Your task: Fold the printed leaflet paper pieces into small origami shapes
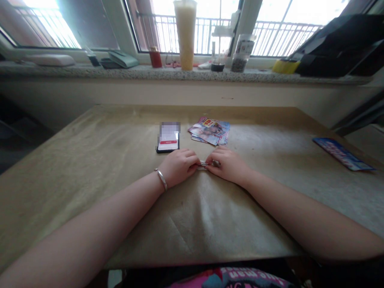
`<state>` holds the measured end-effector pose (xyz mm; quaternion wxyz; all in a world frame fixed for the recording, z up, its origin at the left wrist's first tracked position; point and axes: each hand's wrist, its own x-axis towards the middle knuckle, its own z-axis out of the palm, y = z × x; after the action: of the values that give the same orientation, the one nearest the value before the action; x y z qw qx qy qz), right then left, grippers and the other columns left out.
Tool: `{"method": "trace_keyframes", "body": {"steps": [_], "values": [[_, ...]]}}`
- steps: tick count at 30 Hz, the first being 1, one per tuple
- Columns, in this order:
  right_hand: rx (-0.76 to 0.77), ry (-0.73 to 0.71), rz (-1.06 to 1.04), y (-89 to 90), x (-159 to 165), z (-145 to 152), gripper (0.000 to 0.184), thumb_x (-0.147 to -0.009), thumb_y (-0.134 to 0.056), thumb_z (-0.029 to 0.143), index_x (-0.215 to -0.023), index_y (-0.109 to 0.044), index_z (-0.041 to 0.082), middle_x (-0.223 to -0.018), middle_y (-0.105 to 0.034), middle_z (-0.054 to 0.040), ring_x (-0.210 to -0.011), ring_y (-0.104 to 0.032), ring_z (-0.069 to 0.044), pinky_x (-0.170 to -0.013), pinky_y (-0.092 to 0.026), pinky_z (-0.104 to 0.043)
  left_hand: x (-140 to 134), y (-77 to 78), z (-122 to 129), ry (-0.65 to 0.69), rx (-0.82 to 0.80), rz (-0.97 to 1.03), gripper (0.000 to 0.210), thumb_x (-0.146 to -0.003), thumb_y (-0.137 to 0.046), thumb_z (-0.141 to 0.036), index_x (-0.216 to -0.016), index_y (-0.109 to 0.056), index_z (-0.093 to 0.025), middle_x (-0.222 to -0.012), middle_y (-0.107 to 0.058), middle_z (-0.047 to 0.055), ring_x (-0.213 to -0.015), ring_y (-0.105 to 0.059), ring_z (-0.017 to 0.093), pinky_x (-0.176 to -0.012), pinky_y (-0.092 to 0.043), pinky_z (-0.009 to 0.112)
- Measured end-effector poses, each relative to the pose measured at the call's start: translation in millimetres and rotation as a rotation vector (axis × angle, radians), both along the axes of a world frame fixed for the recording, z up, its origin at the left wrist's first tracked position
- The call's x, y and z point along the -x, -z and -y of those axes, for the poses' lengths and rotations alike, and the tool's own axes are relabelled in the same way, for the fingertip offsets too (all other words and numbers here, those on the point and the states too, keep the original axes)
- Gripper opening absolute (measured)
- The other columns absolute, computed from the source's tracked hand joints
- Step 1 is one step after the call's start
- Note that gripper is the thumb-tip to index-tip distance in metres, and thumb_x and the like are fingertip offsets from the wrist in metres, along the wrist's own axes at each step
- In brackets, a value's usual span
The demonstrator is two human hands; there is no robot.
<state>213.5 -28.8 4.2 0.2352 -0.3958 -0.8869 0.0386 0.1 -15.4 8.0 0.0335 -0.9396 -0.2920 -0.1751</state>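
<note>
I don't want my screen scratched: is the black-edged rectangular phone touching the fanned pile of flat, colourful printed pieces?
Apart. The head view shows a strip of tan tabletop between the phone and the printed pile.

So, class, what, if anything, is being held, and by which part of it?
A small, pale, thin piece, perhaps folded paper, is pinched by opposite ends: its left in the left hand, its right in the right hand.

Looks like a room in a home — a tan tabletop [75,160] before a speckled windowsill [120,75] lined with a tall cup [185,36], a red jar [155,58] and a folded green item [123,59] — with railings [285,35] outside the windows [99,24].
</note>
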Motion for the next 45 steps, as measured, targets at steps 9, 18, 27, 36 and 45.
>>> {"method": "trace_keyframes", "body": {"steps": [9,18,27,36,45], "values": [[-0.047,-0.053,0.052,0.1,6,0,0.012,-0.083,-0.059,0.025,-0.074,-0.063,0.017,-0.076,-0.066,-0.0048,-0.077,-0.054,-0.018,-0.069,-0.039,-0.029,-4,2.0,-1,0.001,-0.013,-0.005,0.017,-0.087,-0.055,-0.026,-0.077,-0.065,-0.017,-0.076,-0.063,0.003,-0.073,-0.056,0.016,-0.067,-0.042,0.026],[-0.062,-0.051,0.071,1.0,11,0,0.013,-0.082,-0.054,0.02,-0.07,-0.058,0.017,-0.074,-0.062,-0.0051,-0.075,-0.051,-0.019,-0.066,-0.036,-0.029,-7,0.5,0,-0.031,0.01,-0.036,0.016,-0.084,-0.056,-0.022,-0.071,-0.064,-0.017,-0.072,-0.061,0.001,-0.069,-0.055,0.014,-0.063,-0.04,0.024],[0.094,-0.052,-0.115,5.3,4,-7,0.01,-0.082,-0.061,0.022,-0.072,-0.062,0.018,-0.072,-0.062,-0.0035,-0.074,-0.053,-0.016,-0.069,-0.039,-0.027,1,-2.2,-2,-0.026,0.065,-0.007,0.017,-0.089,-0.052,-0.024,-0.085,-0.068,-0.018,-0.08,-0.065,0.003,-0.075,-0.058,0.015,-0.069,-0.043,0.025],[0.158,-0.071,-0.206,5.4,0,-8,0.006,-0.081,-0.059,0.018,-0.079,-0.065,0.018,-0.077,-0.066,-0.004,-0.076,-0.057,-0.016,-0.072,-0.043,-0.028,5,-0.9,-4,-0.066,0.103,0.072,0.007,-0.084,-0.056,-0.017,-0.084,-0.063,-0.018,-0.073,-0.064,0.0,-0.068,-0.056,0.013,-0.063,-0.039,0.023],[0.22,-0.075,-0.308,5.2,1,-3,0.012,-0.078,-0.056,0.013,-0.079,-0.067,0.018,-0.073,-0.067,-0.0005,-0.067,-0.057,-0.011,-0.063,-0.042,-0.021,8,-0.2,-8,0.038,0.288,0.162,0.02,-0.082,-0.049,-0.007,-0.082,-0.066,-0.017,-0.078,-0.064,0.001,-0.074,-0.057,0.012,-0.069,-0.043,0.022]]}}
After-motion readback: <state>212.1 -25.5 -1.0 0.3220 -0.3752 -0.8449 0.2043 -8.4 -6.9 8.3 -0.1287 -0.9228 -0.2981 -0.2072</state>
